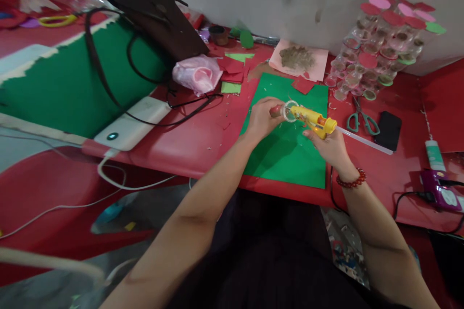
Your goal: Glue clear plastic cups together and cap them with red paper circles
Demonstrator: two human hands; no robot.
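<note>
My right hand (pixel 331 147) is closed around a yellow glue gun (pixel 313 119) with a clear glue stick (pixel 362 139) poking out of its back. The gun's nozzle points left at a small clear plastic cup (pixel 290 110). My left hand (pixel 263 117) pinches that cup by its side, fingers curled around it. Both hands hover over a green paper sheet (pixel 286 154) lying on the red table (pixel 195 140).
Scissors (pixel 362 120) and a black phone (pixel 388 130) lie right of the sheet. A stack of clear cups with paper discs (pixel 377 48) stands at the back right. A brown bag (pixel 159 17), pink cloth (pixel 197 73), white power bank (pixel 132 123) and green board (pixel 76 82) sit left.
</note>
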